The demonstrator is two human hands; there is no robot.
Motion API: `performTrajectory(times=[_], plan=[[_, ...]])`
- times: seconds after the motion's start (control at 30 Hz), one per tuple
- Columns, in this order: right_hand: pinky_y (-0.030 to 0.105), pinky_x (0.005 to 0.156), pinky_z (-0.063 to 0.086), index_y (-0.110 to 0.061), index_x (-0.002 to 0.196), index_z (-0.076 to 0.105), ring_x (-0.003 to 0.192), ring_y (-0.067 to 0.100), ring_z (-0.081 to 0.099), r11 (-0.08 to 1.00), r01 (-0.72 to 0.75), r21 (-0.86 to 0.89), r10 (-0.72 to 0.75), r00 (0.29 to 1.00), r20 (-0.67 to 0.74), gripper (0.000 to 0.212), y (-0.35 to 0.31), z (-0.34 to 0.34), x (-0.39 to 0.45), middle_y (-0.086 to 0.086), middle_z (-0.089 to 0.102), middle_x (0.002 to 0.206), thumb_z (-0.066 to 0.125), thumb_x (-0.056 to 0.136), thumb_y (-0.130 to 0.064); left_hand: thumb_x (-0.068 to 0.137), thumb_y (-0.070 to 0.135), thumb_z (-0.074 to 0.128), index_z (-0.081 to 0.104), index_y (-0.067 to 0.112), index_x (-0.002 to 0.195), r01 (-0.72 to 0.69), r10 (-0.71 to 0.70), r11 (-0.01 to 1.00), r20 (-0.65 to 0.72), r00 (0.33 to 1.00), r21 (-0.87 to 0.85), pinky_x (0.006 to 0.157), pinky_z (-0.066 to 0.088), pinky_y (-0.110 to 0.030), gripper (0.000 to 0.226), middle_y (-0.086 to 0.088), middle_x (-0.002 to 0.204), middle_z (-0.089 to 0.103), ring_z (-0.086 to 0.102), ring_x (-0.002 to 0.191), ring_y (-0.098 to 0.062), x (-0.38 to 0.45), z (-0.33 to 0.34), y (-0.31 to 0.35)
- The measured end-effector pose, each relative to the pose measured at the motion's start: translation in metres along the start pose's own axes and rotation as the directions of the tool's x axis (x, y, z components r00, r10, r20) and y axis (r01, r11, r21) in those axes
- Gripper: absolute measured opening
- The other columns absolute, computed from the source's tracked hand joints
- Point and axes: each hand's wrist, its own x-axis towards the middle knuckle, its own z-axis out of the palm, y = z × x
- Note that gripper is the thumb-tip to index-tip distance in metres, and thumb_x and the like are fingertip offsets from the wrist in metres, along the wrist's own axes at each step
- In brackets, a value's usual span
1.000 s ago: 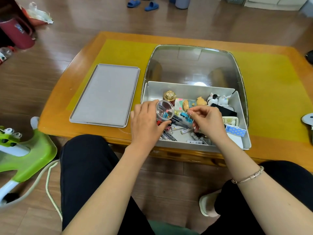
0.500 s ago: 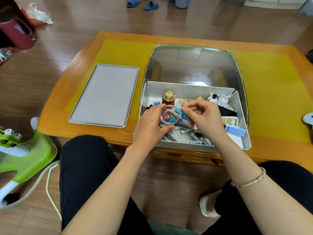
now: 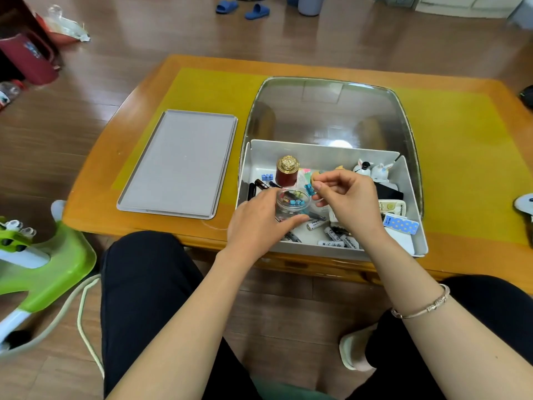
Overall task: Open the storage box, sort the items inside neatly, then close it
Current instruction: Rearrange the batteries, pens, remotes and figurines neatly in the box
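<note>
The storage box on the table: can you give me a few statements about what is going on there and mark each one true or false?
1. The left hand holds a small clear jar. True.
2. The right hand pinches a blue binder clip just above the jar. True.
3. The storage box is closed. False: it is open, its clear lid tilted back behind it.
4. The grey tray lies right of the box. False: it lies to its left.
5. The jar holds nothing. False: clips are inside.

You see a wooden table (image 3: 476, 269), blue slippers (image 3: 242, 8) on the floor (image 3: 144, 53), and a green stool (image 3: 49, 272) at left.
</note>
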Motion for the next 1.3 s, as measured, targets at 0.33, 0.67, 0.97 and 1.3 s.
performTrajectory(times=[0.33, 0.67, 0.97, 1.3], plan=[[0.019, 0.055, 0.055, -0.009, 0.091, 0.068, 0.065, 0.009, 0.070, 0.999, -0.010, 0.030, 0.005, 0.990, 0.143, 0.012, -0.009, 0.014, -0.004, 0.010, 0.069, 0.076, 0.070, 0.082, -0.001, 0.073, 0.036, 0.081, 0.043, 0.026, 0.138, -0.005, 0.006, 0.995, 0.009, 1.000, -0.095, 0.096, 0.049, -0.036, 0.076, 0.006, 0.133, 0.054, 0.052, 0.120, -0.012, 0.001, -0.002, -0.002], [0.023, 0.069, 0.051, -0.014, 0.088, 0.072, 0.067, 0.017, 0.062, 0.960, 0.042, -0.278, -0.052, 0.998, -0.028, 0.006, 0.012, -0.006, 0.007, 0.008, 0.069, 0.077, 0.068, 0.085, -0.010, 0.074, 0.026, 0.081, 0.044, 0.022, 0.135, 0.030, -0.037, 0.964, -0.021, 0.999, -0.265, 0.089, 0.043, -0.011, 0.072, 0.006, 0.129, 0.052, 0.050, 0.118, -0.007, 0.004, -0.004, -0.004], [0.041, 0.090, 0.048, -0.010, 0.121, 0.058, 0.108, 0.030, 0.056, 0.596, 0.208, -0.776, 0.078, 0.946, 0.313, 0.036, 0.031, 0.013, 0.025, 0.012, 0.064, 0.114, 0.062, 0.088, -0.023, 0.075, 0.067, 0.052, 0.043, 0.017, 0.133, 0.198, -0.274, 0.857, -0.096, 0.957, -0.475, 0.070, 0.042, -0.001, 0.077, 0.012, 0.115, 0.054, 0.055, 0.102, -0.003, 0.006, -0.039, -0.023], [0.033, 0.086, 0.049, -0.021, 0.113, 0.068, 0.096, 0.021, 0.060, 0.604, 0.331, -0.725, 0.157, 0.843, 0.515, 0.030, 0.035, 0.018, 0.023, 0.003, 0.069, 0.108, 0.069, 0.083, -0.015, 0.085, 0.019, 0.071, 0.033, 0.020, 0.141, 0.174, -0.282, 0.829, -0.128, 0.951, -0.531, 0.097, 0.045, -0.018, 0.068, 0.001, 0.139, 0.044, 0.045, 0.124, -0.007, 0.007, -0.032, -0.034]])
